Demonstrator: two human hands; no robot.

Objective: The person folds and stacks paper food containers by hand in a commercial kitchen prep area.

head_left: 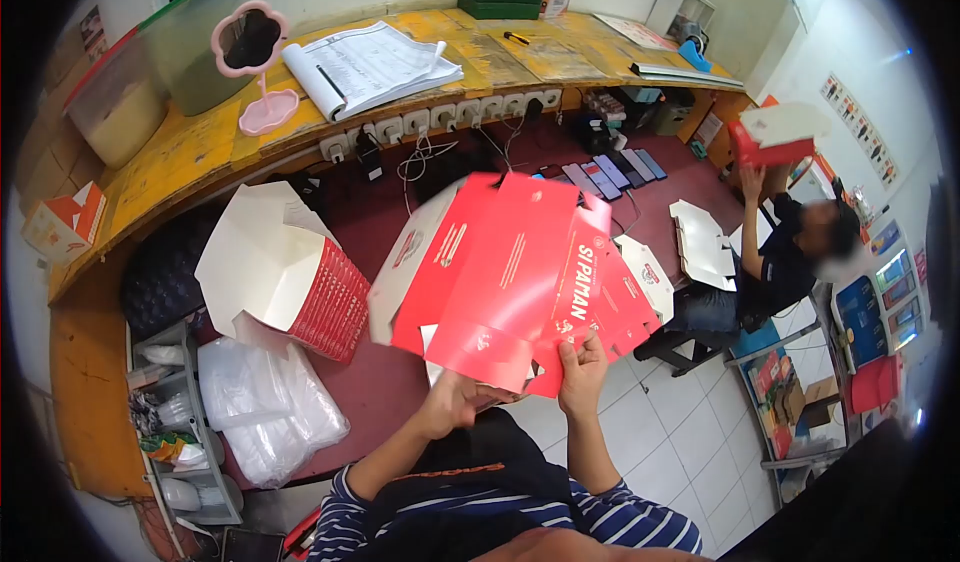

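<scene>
Flat red "SI PAMAN" cartons [505,282]: right hand [582,367] clamped on near edge, apparently for steadiness; left hand [448,404] alongside, closure unclear.

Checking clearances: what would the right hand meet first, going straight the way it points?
The right hand pinches the red carton sheets, so these would likely come first; how its path runs in depth is unclear.

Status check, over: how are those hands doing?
Right hand pinching flat red printed cardboard sheets. Left hand at their near edge, grip unclear. Open red-and-white cardboard box close by, left.
</scene>
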